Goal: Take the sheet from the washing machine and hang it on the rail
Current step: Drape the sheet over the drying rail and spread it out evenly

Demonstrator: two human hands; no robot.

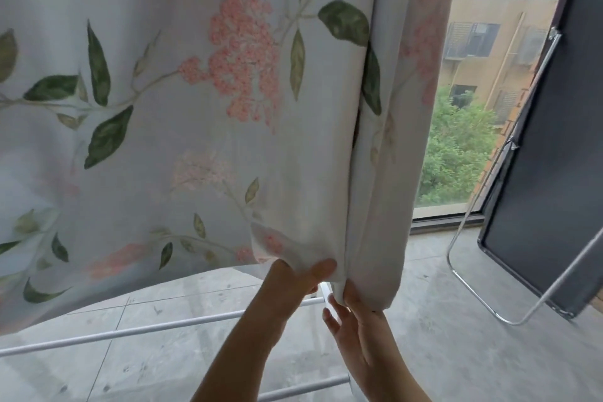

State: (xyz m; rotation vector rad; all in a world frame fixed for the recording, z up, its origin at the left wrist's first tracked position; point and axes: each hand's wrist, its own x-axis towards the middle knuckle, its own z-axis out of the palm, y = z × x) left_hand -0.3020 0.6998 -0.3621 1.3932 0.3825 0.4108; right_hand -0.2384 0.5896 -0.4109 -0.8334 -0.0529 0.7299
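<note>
Head view: left hand (pixel 293 284) and right hand (pixel 355 320) pinch the floral sheet (pixel 195 108) at its hem, fingers clamped. Probably tugging it smooth.

Bare left hand (pixel 292 284) and right hand (pixel 356 325), forearms uncovered to frame edge.

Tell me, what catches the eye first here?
A big floral sheet hangs across most of the view, pink blossoms and green leaves on white. At its lower edge the left hand and right hand pinch the hem, above white rails; a window shows buildings at right.
</note>
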